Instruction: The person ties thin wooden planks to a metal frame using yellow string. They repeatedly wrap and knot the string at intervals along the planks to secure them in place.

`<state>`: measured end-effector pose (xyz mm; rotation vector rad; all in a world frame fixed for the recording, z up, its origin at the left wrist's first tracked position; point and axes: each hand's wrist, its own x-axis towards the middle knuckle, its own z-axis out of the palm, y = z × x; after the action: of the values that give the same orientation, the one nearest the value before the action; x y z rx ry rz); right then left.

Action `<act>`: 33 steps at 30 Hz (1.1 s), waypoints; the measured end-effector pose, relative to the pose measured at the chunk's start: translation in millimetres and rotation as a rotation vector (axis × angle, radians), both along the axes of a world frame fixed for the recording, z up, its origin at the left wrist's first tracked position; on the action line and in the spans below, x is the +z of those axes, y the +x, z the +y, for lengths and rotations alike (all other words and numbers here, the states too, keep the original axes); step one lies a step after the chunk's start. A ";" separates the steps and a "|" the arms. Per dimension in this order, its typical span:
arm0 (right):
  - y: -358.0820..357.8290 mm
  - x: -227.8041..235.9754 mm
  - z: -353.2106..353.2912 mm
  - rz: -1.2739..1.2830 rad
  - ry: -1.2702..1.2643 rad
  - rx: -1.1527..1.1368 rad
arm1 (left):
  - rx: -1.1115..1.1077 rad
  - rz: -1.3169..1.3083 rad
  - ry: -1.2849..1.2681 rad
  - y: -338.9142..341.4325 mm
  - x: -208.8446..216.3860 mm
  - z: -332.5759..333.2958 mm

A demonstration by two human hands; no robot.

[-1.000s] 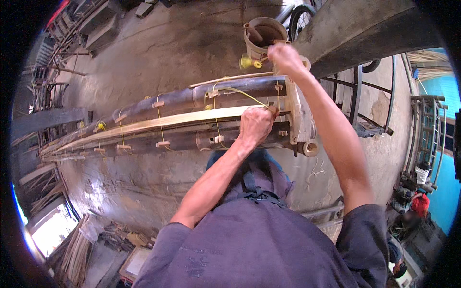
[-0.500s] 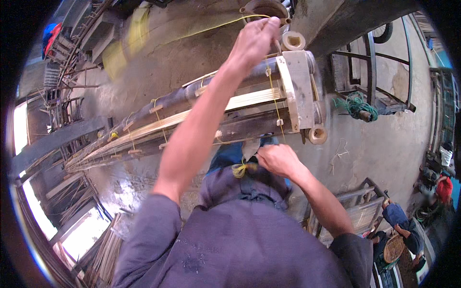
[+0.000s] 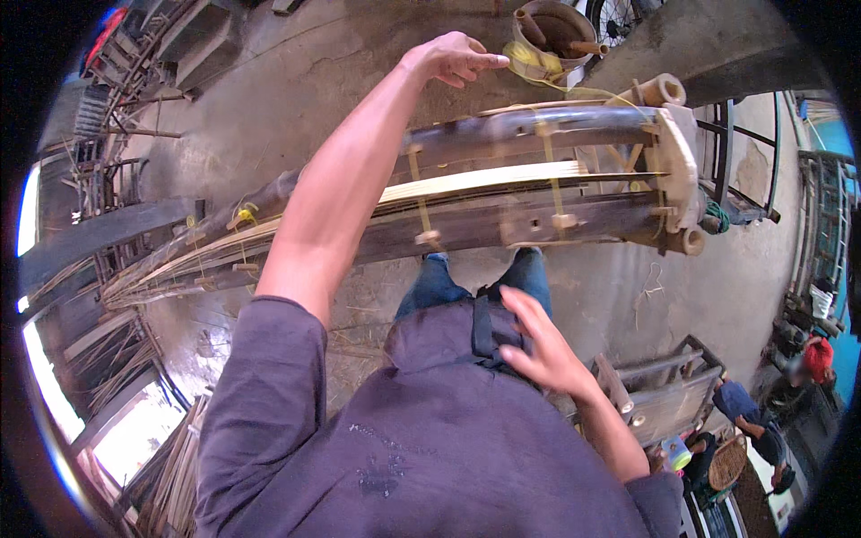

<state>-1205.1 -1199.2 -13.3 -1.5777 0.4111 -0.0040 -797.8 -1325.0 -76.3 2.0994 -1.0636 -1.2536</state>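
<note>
My left hand (image 3: 457, 59) is stretched out over the far side of a long pole frame, its index finger extended and the others loosely bent, holding nothing. Beside its fingertip a blurred yellow bundle of strap (image 3: 534, 61) is at the near side of a bucket (image 3: 565, 31). From it a thin yellow strand runs to the frame's right end. My right hand (image 3: 543, 348) is at my waist, thumb and fingers apart, next to a dark strap (image 3: 482, 327). The frame has dark poles (image 3: 592, 215), pale strips (image 3: 484, 178) lying between them, and yellow cords (image 3: 554, 179) across.
A pale wooden end block (image 3: 677, 166) with round knobs closes the frame's right end. A slatted wooden rack (image 3: 668, 386) stands at the lower right. Other people (image 3: 758, 421) are farther right. Long thin sticks (image 3: 175, 475) lean at lower left.
My left hand has let go of the yellow strand and moved left. My right hand has opened and drawn back at my waist. The yellow bundle now shows by the bucket; the view has shifted.
</note>
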 end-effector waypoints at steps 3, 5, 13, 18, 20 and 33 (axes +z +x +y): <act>97.0 -78.1 48.1 0.292 0.055 -0.148 | 0.004 -0.238 -0.280 16.6 6.0 65.0; 113.8 -81.7 49.3 0.220 -0.167 0.012 | 0.090 -0.332 -0.482 -12.5 28.0 123.6; 316.8 140.9 -17.6 -0.503 -1.076 0.552 | 0.136 -0.620 -0.422 -104.9 13.0 240.1; 361.8 -1.0 -80.1 0.442 -1.120 -0.003 | 0.152 -0.594 -0.574 -103.3 -3.6 235.7; 341.7 -35.5 -91.6 0.158 -0.623 -0.044 | 0.116 -0.626 -0.537 -109.0 1.7 231.5; 155.6 -79.5 68.8 -0.063 -0.622 0.460 | 0.361 0.471 -0.459 -48.7 78.3 142.6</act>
<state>-1049.5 -1130.4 -92.7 -2.2511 -0.0241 0.1871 -846.5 -1182.4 2.0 1.4676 -0.6460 -1.1143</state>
